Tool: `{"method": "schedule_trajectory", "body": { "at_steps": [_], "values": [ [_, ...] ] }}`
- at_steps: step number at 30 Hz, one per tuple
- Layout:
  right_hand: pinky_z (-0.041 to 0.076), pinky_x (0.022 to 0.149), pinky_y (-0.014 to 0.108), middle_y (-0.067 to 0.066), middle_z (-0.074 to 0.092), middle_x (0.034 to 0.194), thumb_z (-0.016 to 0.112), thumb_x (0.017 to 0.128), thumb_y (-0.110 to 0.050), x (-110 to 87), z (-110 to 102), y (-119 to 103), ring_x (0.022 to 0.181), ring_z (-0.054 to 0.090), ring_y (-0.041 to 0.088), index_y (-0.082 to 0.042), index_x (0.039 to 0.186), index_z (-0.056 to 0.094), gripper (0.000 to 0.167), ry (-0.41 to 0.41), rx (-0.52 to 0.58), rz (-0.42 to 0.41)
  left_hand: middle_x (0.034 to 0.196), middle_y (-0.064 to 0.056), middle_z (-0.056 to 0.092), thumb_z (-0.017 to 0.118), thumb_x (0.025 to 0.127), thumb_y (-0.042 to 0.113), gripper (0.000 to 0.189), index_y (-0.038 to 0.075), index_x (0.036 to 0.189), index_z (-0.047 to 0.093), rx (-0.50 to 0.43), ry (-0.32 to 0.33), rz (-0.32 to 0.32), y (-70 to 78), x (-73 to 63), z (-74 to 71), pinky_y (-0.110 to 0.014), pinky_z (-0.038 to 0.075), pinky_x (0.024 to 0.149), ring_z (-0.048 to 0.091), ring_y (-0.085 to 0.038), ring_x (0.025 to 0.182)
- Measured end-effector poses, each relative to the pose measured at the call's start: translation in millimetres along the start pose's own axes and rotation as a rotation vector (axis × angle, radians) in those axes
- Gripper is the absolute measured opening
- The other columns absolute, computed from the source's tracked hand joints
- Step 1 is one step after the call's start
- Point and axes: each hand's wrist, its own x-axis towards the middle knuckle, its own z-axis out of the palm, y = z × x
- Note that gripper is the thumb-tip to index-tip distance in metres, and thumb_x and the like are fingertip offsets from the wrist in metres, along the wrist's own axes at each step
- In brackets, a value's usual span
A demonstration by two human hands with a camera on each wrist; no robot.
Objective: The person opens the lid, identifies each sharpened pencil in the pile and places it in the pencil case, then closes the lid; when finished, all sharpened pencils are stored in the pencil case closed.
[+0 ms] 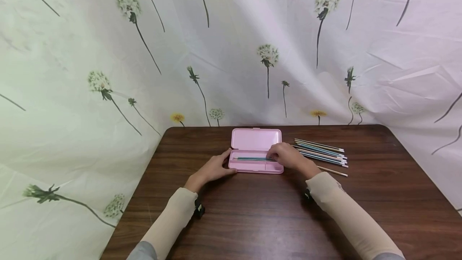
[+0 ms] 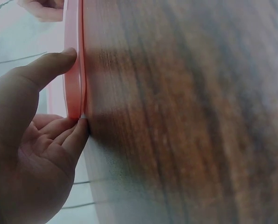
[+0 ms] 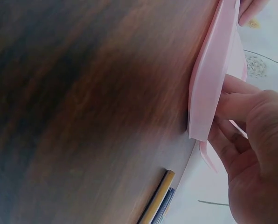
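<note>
A pink pencil case (image 1: 249, 166) lies on the table with its lid (image 1: 257, 139) raised at the back. Teal pencils (image 1: 250, 159) lie lengthwise in its rear compartment. My left hand (image 1: 213, 167) grips the case's left end, thumb on the front wall and fingers round the side; the left wrist view shows this grip up close. My right hand (image 1: 288, 156) reaches over the right end, fingers bent down into the case at the pencils' right ends. In the right wrist view its fingertips are hidden behind the case wall, so I cannot tell whether they pinch a pencil.
Right of the case, several pencils (image 1: 321, 151) lie side by side on the brown wooden table (image 1: 252, 212). One separate pencil (image 1: 333, 171) lies nearer me, partly behind the right wrist. A white curtain (image 1: 231, 51) with dandelion prints hangs behind the table.
</note>
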Motion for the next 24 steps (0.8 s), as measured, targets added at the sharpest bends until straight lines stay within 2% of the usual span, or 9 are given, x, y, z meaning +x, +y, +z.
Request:
{"method": "schedule_trajectory", "body": {
  "at_steps": [4,11,15,16,22,23,24],
  "values": [
    [0.062,0.089,0.042,0.002,0.079,0.101,0.065,0.098,0.006,-0.5,0.0,1.3,0.090,0.069,0.014,-0.011,0.099,0.084,0.026,0.006,-0.003,-0.013,0.167,-0.022,0.042,0.070,0.097,0.063,0.102,0.009,0.171,0.025,0.029,0.008,0.014,-7.6,2.5,4.0,-0.050,0.049,0.116,0.050,-0.035,0.150],
    [0.062,0.081,0.038,0.003,0.080,0.098,0.074,0.094,0.004,-4.6,-11.7,2.6,0.089,0.072,0.014,-0.008,0.099,0.084,0.016,0.070,0.046,-0.037,0.169,-0.022,0.040,0.076,0.096,0.052,0.099,0.008,0.170,0.027,-0.042,0.000,-0.042,22.7,-11.2,-9.5,-0.056,0.041,0.122,0.045,-0.038,0.153],
    [0.061,0.081,0.038,0.005,0.081,0.102,0.075,0.096,0.000,-11.4,-29.0,3.6,0.091,0.072,0.015,-0.005,0.106,0.084,0.014,0.102,0.108,-0.013,0.169,-0.020,0.041,0.076,0.098,0.046,0.095,0.008,0.170,0.027,-0.024,0.004,-0.053,29.9,-14.6,-11.1,-0.053,0.041,0.123,0.045,-0.035,0.153],
    [0.060,0.081,0.038,0.004,0.081,0.103,0.075,0.097,-0.002,-13.5,-34.5,3.6,0.090,0.070,0.014,-0.005,0.107,0.084,0.013,0.110,0.122,0.007,0.170,-0.019,0.040,0.076,0.097,0.047,0.096,0.009,0.170,0.026,-0.032,0.003,-0.043,25.1,-11.8,-9.7,-0.052,0.040,0.124,0.045,-0.034,0.154],
    [0.058,0.078,0.036,0.004,0.082,0.102,0.077,0.098,-0.009,-29.0,-63.4,12.3,0.085,0.067,0.013,-0.008,0.108,0.084,0.012,0.163,0.131,0.066,0.170,-0.018,0.040,0.077,0.097,0.047,0.096,0.009,0.170,0.026,-0.032,0.006,-0.036,22.5,-10.4,-8.6,-0.052,0.040,0.124,0.044,-0.034,0.155],
    [0.058,0.079,0.037,0.004,0.082,0.102,0.077,0.098,-0.010,-32.1,-67.1,15.1,0.086,0.069,0.013,-0.009,0.107,0.084,0.012,0.172,0.124,0.062,0.169,-0.019,0.040,0.077,0.098,0.042,0.094,0.007,0.169,0.028,-0.034,0.002,-0.069,34.0,-14.6,-11.9,-0.055,0.040,0.124,0.044,-0.036,0.154],
    [0.058,0.079,0.037,0.003,0.082,0.102,0.077,0.098,-0.010,-35.5,-70.6,17.9,0.087,0.070,0.013,-0.010,0.107,0.084,0.011,0.179,0.115,0.060,0.169,-0.018,0.040,0.078,0.098,0.042,0.094,0.008,0.169,0.028,-0.032,0.001,-0.074,34.4,-14.7,-11.8,-0.055,0.040,0.124,0.044,-0.035,0.154]
  ]
}}
